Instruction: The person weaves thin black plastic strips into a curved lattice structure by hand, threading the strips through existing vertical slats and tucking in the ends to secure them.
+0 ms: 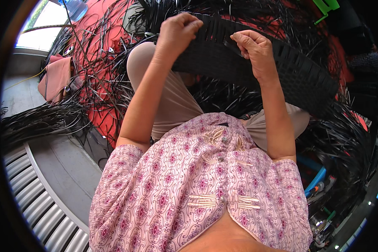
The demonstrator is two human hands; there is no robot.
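Note:
A curved black panel woven from flat strips [302, 75] lies across my lap and knees, with loose strip ends standing along its far edge. My left hand [178, 33] is raised at the panel's far left edge, thumb and fingertips pinched together. What sits in that pinch, if anything, is too dark and small to make out. Over the middle of the panel, my right hand [256, 48] is closed, its thumb and index finger pressed together. A black strip [230, 44] shows at these fingers, dark against the weave behind it.
Loose black strips [101, 63] lie tangled over the red floor covering [103, 101]. A thick bundle of strips [46, 122] is at left, beside a slatted metal bench [33, 185]. A pink cloth [56, 80], a clear blue bottle [75, 9] and a green plastic piece [323, 7] lie farther off.

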